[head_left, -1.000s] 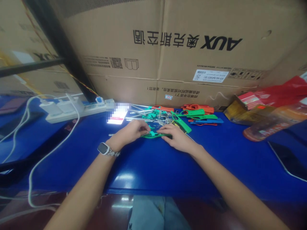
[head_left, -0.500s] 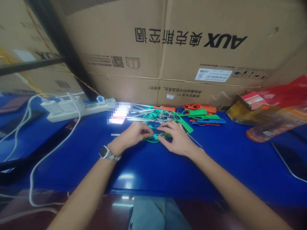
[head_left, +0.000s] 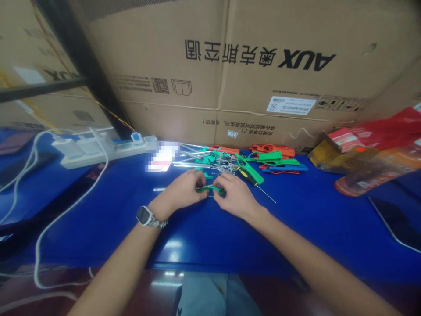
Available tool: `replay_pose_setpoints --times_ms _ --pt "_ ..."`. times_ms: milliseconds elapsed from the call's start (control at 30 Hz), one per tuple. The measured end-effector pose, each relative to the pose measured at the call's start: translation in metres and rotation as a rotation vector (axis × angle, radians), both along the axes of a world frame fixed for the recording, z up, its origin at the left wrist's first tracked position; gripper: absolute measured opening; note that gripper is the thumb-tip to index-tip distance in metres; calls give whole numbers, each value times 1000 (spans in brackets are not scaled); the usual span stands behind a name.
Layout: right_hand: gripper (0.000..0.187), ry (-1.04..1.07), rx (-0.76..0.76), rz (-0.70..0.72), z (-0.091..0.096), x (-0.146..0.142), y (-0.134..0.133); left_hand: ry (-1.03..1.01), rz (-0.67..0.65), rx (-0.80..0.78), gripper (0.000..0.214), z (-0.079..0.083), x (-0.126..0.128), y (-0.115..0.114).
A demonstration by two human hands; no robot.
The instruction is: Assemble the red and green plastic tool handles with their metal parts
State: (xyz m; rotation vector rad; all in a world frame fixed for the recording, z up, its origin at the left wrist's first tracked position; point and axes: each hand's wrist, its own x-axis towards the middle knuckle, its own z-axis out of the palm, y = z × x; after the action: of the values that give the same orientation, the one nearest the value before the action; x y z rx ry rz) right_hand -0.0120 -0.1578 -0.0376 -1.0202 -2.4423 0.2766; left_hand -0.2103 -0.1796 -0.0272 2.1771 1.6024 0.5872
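Note:
Both hands hold a green stick lighter (head_left: 210,188) low over the blue table. Its metal tube (head_left: 159,189) sticks out to the left past my left hand (head_left: 186,189), whose fingers are closed round the left part. The fingers of my right hand (head_left: 235,195) are closed on the right end. Just beyond the hands lies a pile of metal tubes (head_left: 192,164), small teal parts (head_left: 213,156) and thin wire-like pieces (head_left: 226,166). To the right of the pile, a black and yellow screwdriver (head_left: 246,176) rests beside a green lighter handle (head_left: 252,170).
More handles lie at the back right: orange (head_left: 272,150), green (head_left: 268,156) and blue (head_left: 289,167). A lit phone (head_left: 163,156) and a white power strip (head_left: 85,157) are at the left. A bottle (head_left: 371,173) and a dark tablet-like device (head_left: 396,221) are at the right. A large carton (head_left: 243,96) stands behind.
My right hand has drawn in and its fingers have closed on the green lighter, uncovering the screwdriver. My left hand has shifted slightly toward the middle.

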Motion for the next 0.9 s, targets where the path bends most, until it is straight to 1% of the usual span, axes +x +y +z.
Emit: replay_pose_setpoints --times_ms 200,333,433,533,667,767,900 --pt "8 -78 67 -66 1 -4 -1 49 97 -21 15 -4 9 0" --pt "8 -114 55 -117 6 -5 0 58 161 -42 14 -5 15 0" --pt "8 -154 43 -127 10 -6 -1 60 193 -57 15 -6 18 0" --pt "9 -196 66 -121 11 -6 -2 62 198 -59 14 -7 19 0" --pt "11 -232 122 -91 8 -5 -2 73 172 -48 13 -9 16 1" --pt "12 -228 120 -64 5 -4 -1 73 158 -34 12 -10 15 2" --pt "17 -239 105 -50 5 -4 0 86 185 -28 11 -8 17 0"
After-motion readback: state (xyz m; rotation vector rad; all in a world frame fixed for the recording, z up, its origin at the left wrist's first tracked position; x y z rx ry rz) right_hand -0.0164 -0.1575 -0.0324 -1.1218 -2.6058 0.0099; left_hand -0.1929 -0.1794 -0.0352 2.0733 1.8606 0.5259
